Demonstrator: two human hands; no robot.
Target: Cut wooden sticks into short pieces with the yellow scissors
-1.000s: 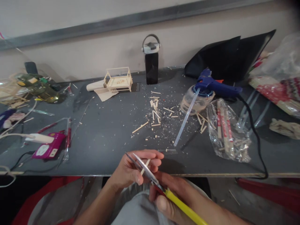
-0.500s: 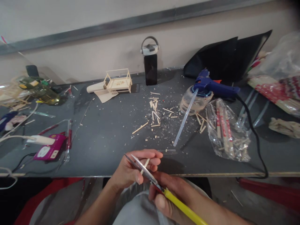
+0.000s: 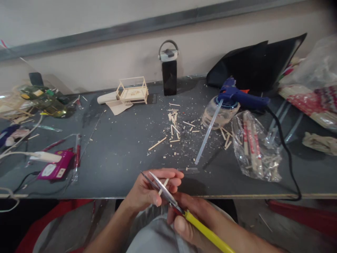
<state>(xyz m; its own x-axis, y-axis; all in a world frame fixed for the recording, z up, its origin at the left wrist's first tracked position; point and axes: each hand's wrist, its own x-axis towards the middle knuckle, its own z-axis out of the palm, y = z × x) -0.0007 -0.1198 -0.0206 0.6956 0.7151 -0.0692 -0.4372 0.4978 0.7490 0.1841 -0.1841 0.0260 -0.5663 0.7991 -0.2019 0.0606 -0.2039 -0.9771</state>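
My left hand (image 3: 147,188) is closed on a short, pale wooden stick (image 3: 166,182), which lies across the fingers. Scissors (image 3: 207,230) with yellow handles are gripped in my right hand (image 3: 200,214). Their metal blades are parted, and the stick passes between them near my left thumb. Both hands are over the table's front edge, above my lap. Beyond them, short cut sticks (image 3: 172,117) and pale crumbs lie scattered on the dark tabletop (image 3: 113,165).
A blue glue gun (image 3: 243,98) rests on a clear jar (image 3: 210,114), its cord running right. Beside it is a plastic bag of sticks (image 3: 255,151). A small stick-built frame (image 3: 133,93) and a bottle (image 3: 169,75) stand at the back. A magenta box (image 3: 56,168) lies left.
The scissors and both hands have shifted very slightly. The blades look a touch wider apart, with the stick still between them. Nothing on the table has moved.
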